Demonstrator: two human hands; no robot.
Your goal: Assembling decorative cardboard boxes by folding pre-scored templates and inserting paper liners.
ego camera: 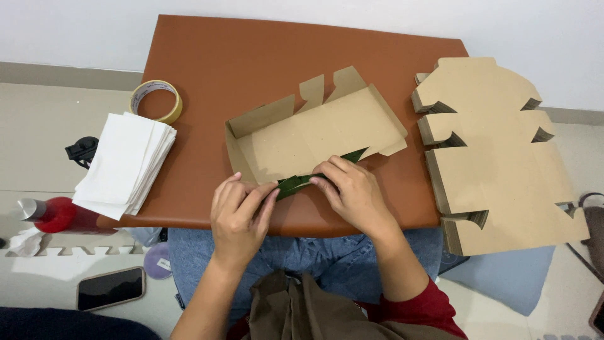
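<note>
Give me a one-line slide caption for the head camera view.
Both hands, left hand and right hand, fold a brown cardboard box on a brown table, beside stacked flat blanks.

Half-folded brown box (pixel 314 135); dark phone (pixel 111 288)

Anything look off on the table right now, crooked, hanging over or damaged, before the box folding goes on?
Nothing looks damaged or spilled. Two things overhang: the stack of flat cardboard blanks juts past the table's right edge, and the white paper stack hangs off its left edge. Left hand and right hand press the near flap of the half-folded box.
</note>
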